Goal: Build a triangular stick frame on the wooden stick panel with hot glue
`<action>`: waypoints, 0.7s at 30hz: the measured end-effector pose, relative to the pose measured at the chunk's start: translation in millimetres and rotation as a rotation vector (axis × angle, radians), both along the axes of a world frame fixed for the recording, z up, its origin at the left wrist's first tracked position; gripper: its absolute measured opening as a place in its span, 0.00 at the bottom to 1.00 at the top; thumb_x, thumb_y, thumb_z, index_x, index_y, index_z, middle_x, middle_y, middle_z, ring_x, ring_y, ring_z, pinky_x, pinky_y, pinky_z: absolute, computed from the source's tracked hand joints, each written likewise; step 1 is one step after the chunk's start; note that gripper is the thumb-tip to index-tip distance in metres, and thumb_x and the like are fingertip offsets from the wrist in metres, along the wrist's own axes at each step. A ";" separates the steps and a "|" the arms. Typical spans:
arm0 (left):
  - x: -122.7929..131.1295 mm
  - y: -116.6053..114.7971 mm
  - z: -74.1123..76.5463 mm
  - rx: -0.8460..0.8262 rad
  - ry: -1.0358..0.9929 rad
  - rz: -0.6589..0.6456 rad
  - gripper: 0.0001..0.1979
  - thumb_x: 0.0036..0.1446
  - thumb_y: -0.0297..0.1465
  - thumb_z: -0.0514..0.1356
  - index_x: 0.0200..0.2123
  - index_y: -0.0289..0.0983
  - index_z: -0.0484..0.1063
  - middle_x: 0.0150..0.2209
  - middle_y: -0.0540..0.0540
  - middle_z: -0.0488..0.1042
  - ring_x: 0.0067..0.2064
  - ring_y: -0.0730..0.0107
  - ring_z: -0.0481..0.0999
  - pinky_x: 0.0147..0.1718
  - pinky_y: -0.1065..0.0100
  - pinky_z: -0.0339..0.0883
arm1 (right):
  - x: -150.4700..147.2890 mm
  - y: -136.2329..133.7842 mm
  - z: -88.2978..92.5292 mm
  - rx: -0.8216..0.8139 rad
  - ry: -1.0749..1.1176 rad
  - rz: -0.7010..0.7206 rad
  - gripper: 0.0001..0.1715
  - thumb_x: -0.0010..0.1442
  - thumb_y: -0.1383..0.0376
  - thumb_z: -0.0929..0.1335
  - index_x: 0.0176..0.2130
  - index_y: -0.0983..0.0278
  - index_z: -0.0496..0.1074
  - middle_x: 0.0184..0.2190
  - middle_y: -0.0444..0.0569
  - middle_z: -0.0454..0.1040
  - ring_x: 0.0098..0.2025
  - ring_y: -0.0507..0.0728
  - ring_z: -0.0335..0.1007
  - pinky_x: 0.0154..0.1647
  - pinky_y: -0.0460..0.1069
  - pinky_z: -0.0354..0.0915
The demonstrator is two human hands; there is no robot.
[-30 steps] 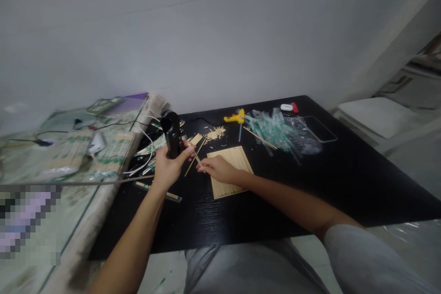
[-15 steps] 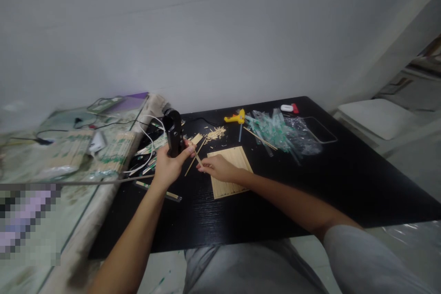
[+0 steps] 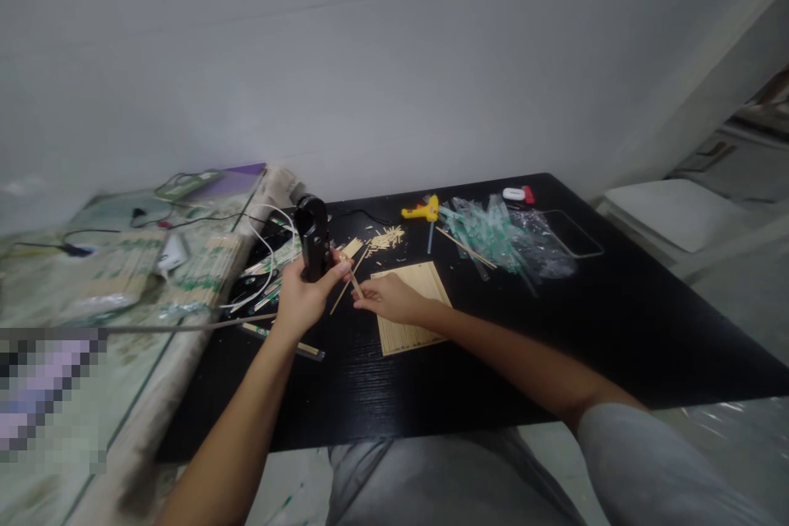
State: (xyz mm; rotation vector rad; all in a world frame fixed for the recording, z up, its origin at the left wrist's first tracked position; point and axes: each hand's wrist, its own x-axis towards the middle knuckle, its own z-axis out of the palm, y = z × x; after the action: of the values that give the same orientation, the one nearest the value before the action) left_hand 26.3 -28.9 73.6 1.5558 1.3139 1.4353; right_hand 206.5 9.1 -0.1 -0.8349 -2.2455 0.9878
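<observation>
My left hand (image 3: 302, 296) is closed around a black hand tool (image 3: 316, 238) with a rounded, hooked head standing up over the fist. Its thumb and fingertips meet near the upper end of a short bamboo stick (image 3: 356, 283), possibly more than one. The lower end of that stick is pinched in my right hand (image 3: 388, 297). Under the right hand and forearm lies a square panel of bamboo sticks (image 3: 412, 335) set side by side, with a strip along its edges. Behind both hands is a pile of short cut stick pieces (image 3: 387, 239).
A yellow glue gun (image 3: 422, 209) lies at the back of the black table (image 3: 592, 320). Right of it are crumpled clear and green wrappers (image 3: 493, 238). Bundled chopsticks (image 3: 203, 271) and a white cable (image 3: 271, 251) are on the left. A white stool (image 3: 669, 209) stands beyond the table.
Almost nothing differs. The hands, the black tool and the stick keep nearly the same place, with only a slight shift of the tool and hands.
</observation>
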 end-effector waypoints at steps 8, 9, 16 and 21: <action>-3.0 1.4 -2.2 -0.010 0.015 0.022 0.16 0.50 0.42 0.74 0.34 0.36 0.78 0.34 0.44 0.81 0.35 0.63 0.81 0.43 0.63 0.75 | -5.7 1.4 37.1 -0.080 0.290 -0.025 0.05 0.66 0.66 0.71 0.39 0.64 0.80 0.37 0.47 0.83 0.38 0.54 0.79 0.44 0.47 0.69; -2.9 1.8 -2.3 -0.011 0.013 0.011 0.16 0.51 0.42 0.73 0.34 0.36 0.78 0.33 0.45 0.81 0.34 0.63 0.81 0.43 0.63 0.75 | -6.2 1.7 37.6 -0.054 0.270 -0.035 0.06 0.66 0.67 0.71 0.38 0.64 0.80 0.34 0.46 0.83 0.36 0.53 0.78 0.42 0.46 0.68; -5.9 -0.5 2.9 -0.003 0.106 -0.012 0.16 0.55 0.43 0.70 0.37 0.36 0.77 0.33 0.46 0.80 0.35 0.63 0.79 0.42 0.63 0.74 | -4.8 3.1 35.3 0.087 0.198 -0.050 0.12 0.69 0.66 0.69 0.35 0.66 0.80 0.22 0.40 0.72 0.26 0.49 0.64 0.31 0.43 0.58; -25.4 -17.5 27.4 0.034 0.464 0.066 0.19 0.62 0.44 0.62 0.49 0.37 0.75 0.41 0.46 0.79 0.40 0.63 0.78 0.44 0.65 0.72 | -5.6 3.4 31.8 0.056 0.212 -0.051 0.12 0.69 0.63 0.70 0.35 0.67 0.80 0.24 0.42 0.74 0.25 0.49 0.64 0.30 0.43 0.57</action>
State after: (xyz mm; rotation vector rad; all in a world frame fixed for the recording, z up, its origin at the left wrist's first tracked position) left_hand 0.9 -46.4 101.1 1.9624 1.6201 1.1765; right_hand 200.8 12.5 31.7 -0.7240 -2.0528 0.9387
